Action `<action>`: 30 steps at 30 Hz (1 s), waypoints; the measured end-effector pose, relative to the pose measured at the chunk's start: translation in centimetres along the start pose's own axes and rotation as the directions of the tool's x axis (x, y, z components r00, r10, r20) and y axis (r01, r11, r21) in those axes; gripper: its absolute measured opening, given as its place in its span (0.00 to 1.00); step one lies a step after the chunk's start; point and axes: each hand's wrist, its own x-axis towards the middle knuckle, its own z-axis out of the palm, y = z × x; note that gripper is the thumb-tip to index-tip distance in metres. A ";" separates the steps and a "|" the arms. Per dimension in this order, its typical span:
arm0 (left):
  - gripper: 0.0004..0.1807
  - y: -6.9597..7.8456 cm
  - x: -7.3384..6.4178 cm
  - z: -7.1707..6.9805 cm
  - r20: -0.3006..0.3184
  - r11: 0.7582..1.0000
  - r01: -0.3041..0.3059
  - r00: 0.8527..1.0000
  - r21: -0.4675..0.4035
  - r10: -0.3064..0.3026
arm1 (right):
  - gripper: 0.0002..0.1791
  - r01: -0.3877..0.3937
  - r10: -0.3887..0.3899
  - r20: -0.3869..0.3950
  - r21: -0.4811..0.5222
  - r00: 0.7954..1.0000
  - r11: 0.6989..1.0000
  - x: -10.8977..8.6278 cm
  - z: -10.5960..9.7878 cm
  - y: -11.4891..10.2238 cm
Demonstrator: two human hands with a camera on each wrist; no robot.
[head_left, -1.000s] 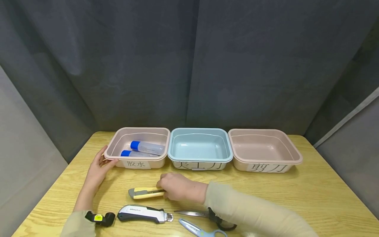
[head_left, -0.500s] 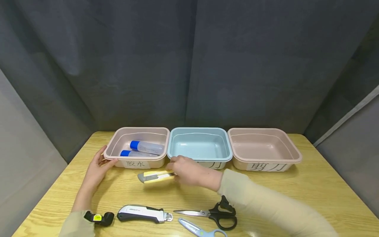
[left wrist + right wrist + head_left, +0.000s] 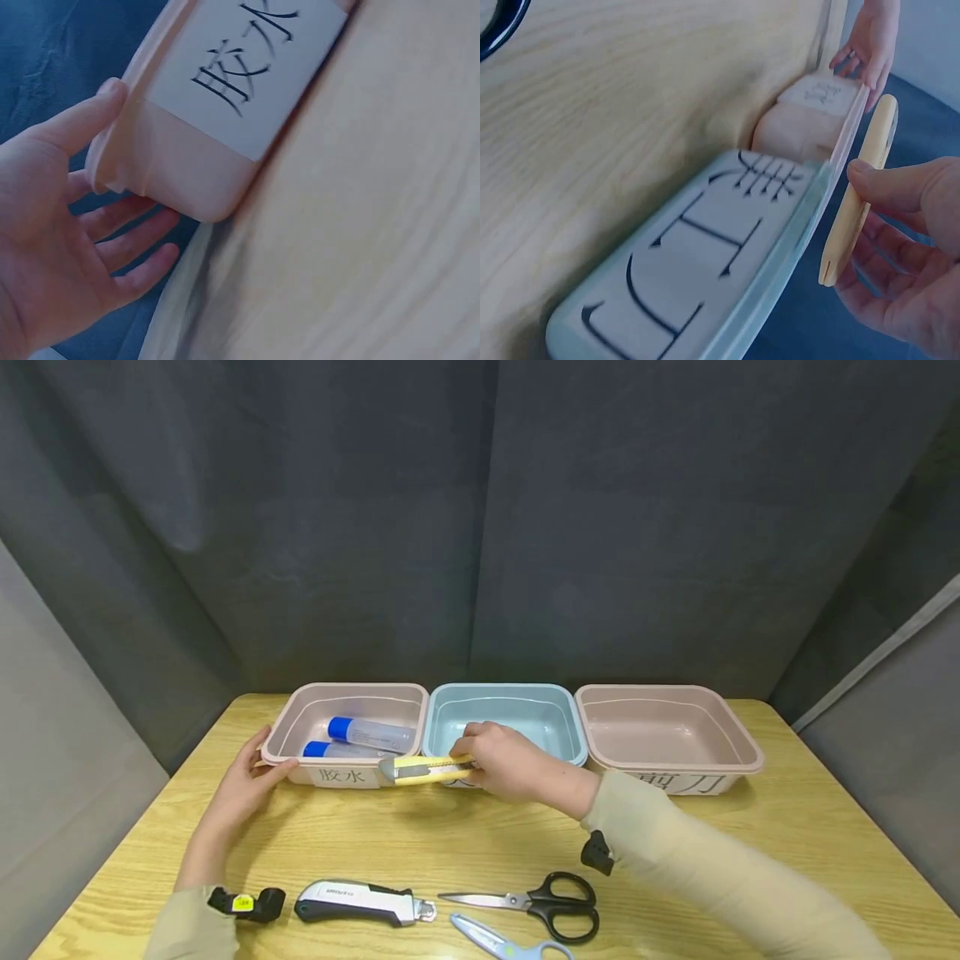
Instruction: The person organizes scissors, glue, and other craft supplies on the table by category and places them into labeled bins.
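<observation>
My right hand [image 3: 506, 762] pinches a yellow utility knife [image 3: 423, 769] between thumb and fingers. The knife is held level above the front rim of the blue box [image 3: 507, 692], its grey end pointing left over the pink box's edge. In the right wrist view, the knife [image 3: 861, 195] is seen edge-on, apart from the blue box's rim. My left hand [image 3: 242, 789] touches the front left corner of the left pink box [image 3: 288, 727]. The left wrist view has the thumb on the rim, with the other fingers [image 3: 142, 240] extended and spread beside the wall.
Two blue-capped glue bottles [image 3: 371, 734] lie in the left pink box. Another pink box [image 3: 671, 764] stands on the right. Near the front lie a silver-black utility knife [image 3: 360, 902], black scissors [image 3: 555, 906] and light-blue scissors [image 3: 510, 941]. Dark curtain [image 3: 480, 527] hangs behind.
My right hand has lifted the yellow utility knife off the table and carried it back and to the right, up to the blue box's front rim. My left hand stays at the pink box's corner.
</observation>
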 end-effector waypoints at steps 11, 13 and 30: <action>0.49 -0.5 0.0 -0.3 -0.013 1.000 -0.006 1.000 0.014 0.006 | 0.16 -0.096 0.095 -0.042 -0.015 0.995 0.995 -0.7 -2.4 3.1; 0.49 -0.6 0.0 -0.3 -0.021 1.000 -0.008 1.000 0.016 0.008 | 0.16 -0.109 0.107 -0.052 -0.028 0.993 0.994 -0.7 -2.4 3.8; 0.49 -0.3 -0.2 0.3 -0.022 1.000 0.000 1.000 0.016 0.000 | 0.16 -0.200 0.197 -0.055 -0.053 0.979 0.978 -0.7 -1.1 8.6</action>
